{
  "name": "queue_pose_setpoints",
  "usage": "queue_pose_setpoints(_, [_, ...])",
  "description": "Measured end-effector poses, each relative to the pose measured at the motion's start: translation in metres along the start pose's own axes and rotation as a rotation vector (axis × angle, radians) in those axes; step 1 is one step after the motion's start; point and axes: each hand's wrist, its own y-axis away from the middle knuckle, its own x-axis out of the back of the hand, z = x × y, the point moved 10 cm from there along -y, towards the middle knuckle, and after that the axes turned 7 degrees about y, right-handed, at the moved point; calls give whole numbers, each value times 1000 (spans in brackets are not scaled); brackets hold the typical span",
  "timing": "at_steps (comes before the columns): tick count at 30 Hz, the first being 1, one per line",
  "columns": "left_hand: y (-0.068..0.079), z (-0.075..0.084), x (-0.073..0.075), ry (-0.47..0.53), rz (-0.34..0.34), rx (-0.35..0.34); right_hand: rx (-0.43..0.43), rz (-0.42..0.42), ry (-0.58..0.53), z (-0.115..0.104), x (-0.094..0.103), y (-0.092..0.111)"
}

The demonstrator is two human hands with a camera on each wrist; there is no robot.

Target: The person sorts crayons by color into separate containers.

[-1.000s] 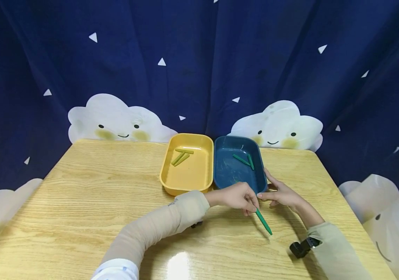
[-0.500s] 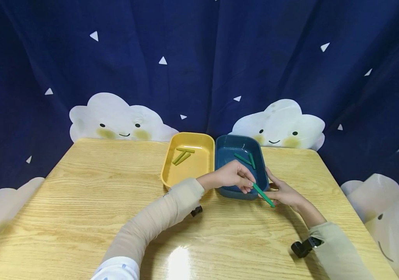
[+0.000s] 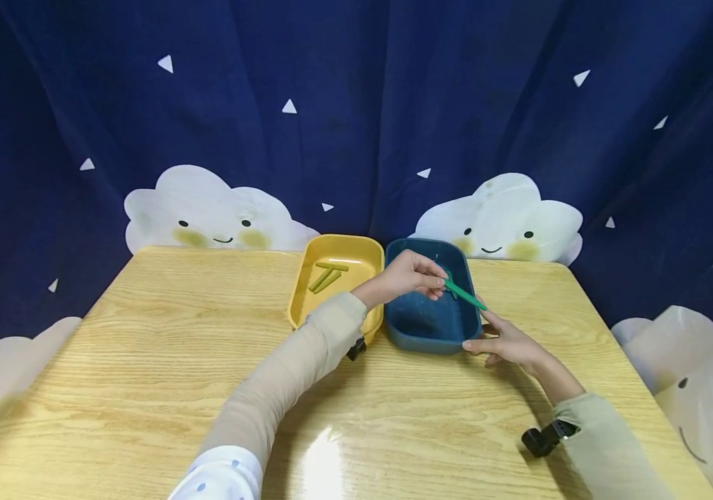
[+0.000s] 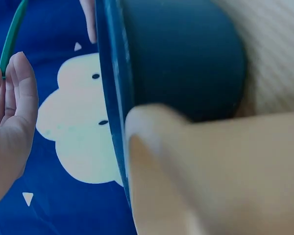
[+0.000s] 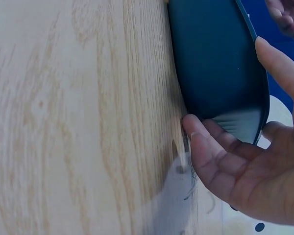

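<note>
My left hand point(image 3: 411, 275) pinches a slim green stick point(image 3: 465, 295) by one end above the blue bin point(image 3: 421, 340). The stick slants toward the bin's right side. In the left wrist view the same stick point(image 4: 13, 36) rises from between thumb and fingers. My right hand point(image 3: 509, 344) touches the outside of the bin's near right corner. Its thumb and fingers are spread, as the right wrist view shows along the bin wall point(image 5: 215, 54). Inside the bin lie green sticks point(image 3: 453, 293), mostly hidden behind the left hand and held stick.
A yellow bin point(image 3: 340, 312) stands close against the left side of the blue one and holds several yellow-olive sticks point(image 3: 326, 280). Both stand on a wooden table point(image 3: 206, 333). A dark blue curtain point(image 3: 344, 104) with clouds hangs behind. Each wrist wears a black camera.
My left hand has carried the green stick from the near side of the blue bin up and forward, over the bin. The right hand has stayed at the bin's corner.
</note>
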Motion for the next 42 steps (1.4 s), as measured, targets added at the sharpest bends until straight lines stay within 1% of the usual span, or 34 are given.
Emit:
queue_pose_setpoints(5, [-11,4,7,20,28,-6,-6,-16,-16,1,-2,0])
queue_pose_setpoints(14, [-33,9,11,83,42,-12,19,-21,-16,-3,-2,3])
queue_pose_setpoints(17, [-41,5,17,126,67,4,12,-18,-20,-3,-3,3])
queue_pose_setpoints(24, [-58,-13,35,255,144,80,-3,-5,-14,-1,-2,1])
queue_pose_setpoints(27, [-64,-16,38,299,158,93,-7,0,-14,-1,-2,2])
queue_pose_setpoints(31, [-70,-17,39,316,164,108,-9,6,-8,-1,-2,2])
queue_pose_setpoints(34, [-73,-21,43,283,178,138,-5,8,-9,-2,-2,2])
queue_pose_setpoints(38, [-74,-30,48,156,194,207,2,8,-16,-2,-2,2])
queue_pose_setpoints(41, [-75,-36,47,68,169,252,5,12,-13,-2,0,2])
queue_pose_setpoints(42, [-76,-39,46,57,159,261,5,13,-12,-2,1,3])
